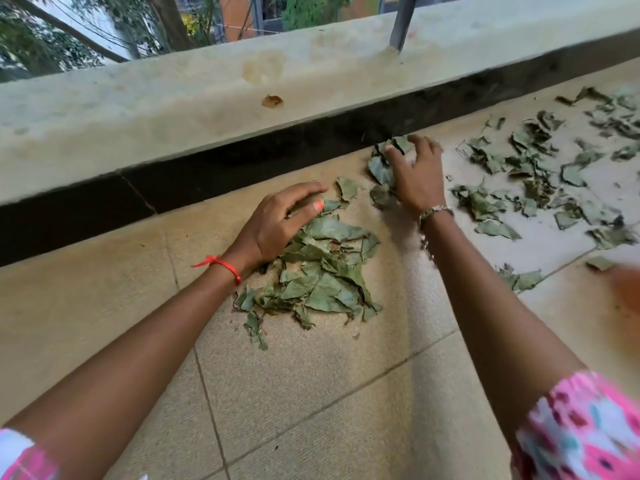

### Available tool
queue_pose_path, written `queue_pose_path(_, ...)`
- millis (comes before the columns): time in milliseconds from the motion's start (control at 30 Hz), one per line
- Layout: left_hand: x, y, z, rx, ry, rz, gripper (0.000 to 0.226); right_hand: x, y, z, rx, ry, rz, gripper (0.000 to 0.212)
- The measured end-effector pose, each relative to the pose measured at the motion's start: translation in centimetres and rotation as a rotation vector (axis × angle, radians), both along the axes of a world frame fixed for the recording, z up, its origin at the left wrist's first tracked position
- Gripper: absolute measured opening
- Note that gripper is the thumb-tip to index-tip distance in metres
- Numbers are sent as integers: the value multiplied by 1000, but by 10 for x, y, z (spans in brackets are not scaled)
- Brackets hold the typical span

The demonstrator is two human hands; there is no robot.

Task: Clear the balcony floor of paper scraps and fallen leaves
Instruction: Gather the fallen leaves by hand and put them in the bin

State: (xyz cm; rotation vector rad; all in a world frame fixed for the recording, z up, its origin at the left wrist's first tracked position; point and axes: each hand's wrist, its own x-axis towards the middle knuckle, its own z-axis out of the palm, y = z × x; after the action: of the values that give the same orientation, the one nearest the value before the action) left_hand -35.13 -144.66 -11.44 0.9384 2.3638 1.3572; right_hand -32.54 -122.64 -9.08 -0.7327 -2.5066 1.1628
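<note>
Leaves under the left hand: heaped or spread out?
Heaped: the leaf pile lies bunched by the left hand, unlike scattered leaves farther right.

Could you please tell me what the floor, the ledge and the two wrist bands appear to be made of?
Floor: matte beige tile, probably ceramic or stone; grout lines, grainy surface. Ledge: stained concrete or plaster, dull and blotchy. Left-wrist band: red thread or cord, with a knotted tail. Right-wrist bracelet: silvery metal links, seemingly; it glints, but blur hides detail.
</note>
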Motion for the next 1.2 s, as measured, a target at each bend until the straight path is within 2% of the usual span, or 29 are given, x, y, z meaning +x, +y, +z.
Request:
queue_pose_path(67, 0, 1, 0, -9, 14, -7, 57, -14, 9, -8, 3, -41, 96, 55)
queue_pose_path(200, 0, 2, 4, -20, 15, 3, 49, -14, 3, -21, 230, -79, 222, 49)
queue_pose_path(367, 0, 1, 5, -21, 36, -3, 52, 21, -28, -21, 191, 9, 371, 37)
queue_pose_path(433, 1, 0, 4, -24, 35, -7, 56, 37, -39, -18, 47, 50, 416, 33)
queue_pose_path(533, 3, 0, 6, -39, 26, -24, 68, 54, -50, -5, -410, 182, 359, 27)
queue_pose_path(567, 3, 0, 6, -52, 23, -28, 70, 56, -52, -3, -469, 228, 304, 28)
queue_pose_path(633, 7, 0, 6, -79, 17, -38, 71, 58, -57, -4, -344, 201, 218, 32)
queue_pose_path(733, 12, 1, 8, -91, -22, -47, 69, 65, -69, -7, -98, 35, 316, 36)
queue_pose_path(833, 25, 1, 6, -57, -106, -44, 64, 81, -79, -3, -51, 4, 367, 35)
queue_pose_path(933, 37, -2, 4, 60, -285, -100, 51, 102, -70, 3, -101, 145, 199, 36)
queue_pose_path(1033, 37, -10, 18, 143, -423, -47, 52, 121, -43, 5, 61, 190, -29, 38)
queue_pose_path(1100, 35, -18, 24, 144, -375, 52, 56, 130, -27, -4, 93, 50, -54, 52)
queue_pose_path(1200, 45, -32, 23, 97, -287, 136, 60, 140, -34, -20, 146, -97, 80, 68)
